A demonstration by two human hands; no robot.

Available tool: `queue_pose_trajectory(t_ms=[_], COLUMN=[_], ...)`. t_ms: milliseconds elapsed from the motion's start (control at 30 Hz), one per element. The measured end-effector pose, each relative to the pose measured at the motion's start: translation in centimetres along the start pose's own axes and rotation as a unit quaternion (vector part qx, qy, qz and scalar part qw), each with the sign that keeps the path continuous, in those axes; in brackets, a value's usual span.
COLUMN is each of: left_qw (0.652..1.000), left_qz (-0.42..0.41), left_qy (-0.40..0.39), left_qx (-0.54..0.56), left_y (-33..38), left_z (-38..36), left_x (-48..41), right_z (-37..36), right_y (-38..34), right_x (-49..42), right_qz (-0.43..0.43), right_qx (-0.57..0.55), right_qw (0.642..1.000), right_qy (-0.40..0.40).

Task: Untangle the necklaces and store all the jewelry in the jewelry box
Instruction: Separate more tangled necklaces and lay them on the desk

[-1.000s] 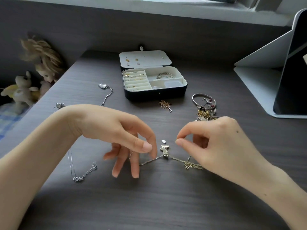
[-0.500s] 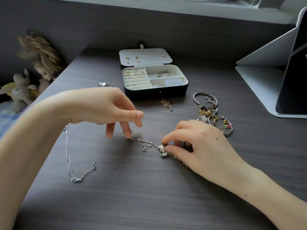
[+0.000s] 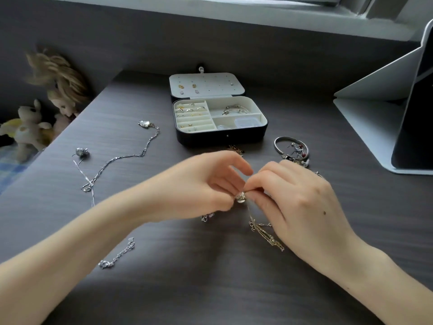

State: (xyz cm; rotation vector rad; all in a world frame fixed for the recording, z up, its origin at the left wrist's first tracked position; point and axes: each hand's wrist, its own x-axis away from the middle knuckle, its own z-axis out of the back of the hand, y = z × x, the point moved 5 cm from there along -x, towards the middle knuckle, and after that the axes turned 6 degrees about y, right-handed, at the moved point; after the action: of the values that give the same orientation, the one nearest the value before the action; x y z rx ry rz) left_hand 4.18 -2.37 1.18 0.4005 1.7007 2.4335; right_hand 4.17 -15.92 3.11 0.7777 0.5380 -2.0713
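Above the woodgrain desk (image 3: 210,289), left hand (image 3: 194,186) and right hand (image 3: 302,202) pinch a round pendant (image 3: 240,197) (silvery)

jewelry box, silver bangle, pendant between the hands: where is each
jewelry box (image 3: 220,137): head view, black front wall.
silver bangle (image 3: 277,146): head view, left curve of the band.
pendant (image 3: 240,198): head view, its shiny rounded body.

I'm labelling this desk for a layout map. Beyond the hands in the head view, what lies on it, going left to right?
round silver pendant → heart pendant → jewelry box → bangle → white stand
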Motion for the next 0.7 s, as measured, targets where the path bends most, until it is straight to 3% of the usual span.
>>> queue_pose_trajectory(t_ms=[167, 367, 700], left_qw=[0.995, 0.997, 0.994], left_qz=[0.050, 0.075, 0.070], left_qy=[-0.038, 0.019, 0.078], left_qx=[0.081, -0.005, -0.032], left_y=[0.1, 0.1, -0.2], left_z=[-0.7, 0.2, 0.6], left_x=[0.2, 0.1, -0.1], right_z=[0.5, -0.1, -0.6], right_y=[0.0, 0.5, 1.5], right_x=[0.0, 0.3, 0.6], right_qz=[0.029, 0.000, -0.101], right_qx=[-0.015, -0.048, -0.116], right_qw=[0.999, 0.998, 0.988], right_qy=[0.034, 0.034, 0.016])
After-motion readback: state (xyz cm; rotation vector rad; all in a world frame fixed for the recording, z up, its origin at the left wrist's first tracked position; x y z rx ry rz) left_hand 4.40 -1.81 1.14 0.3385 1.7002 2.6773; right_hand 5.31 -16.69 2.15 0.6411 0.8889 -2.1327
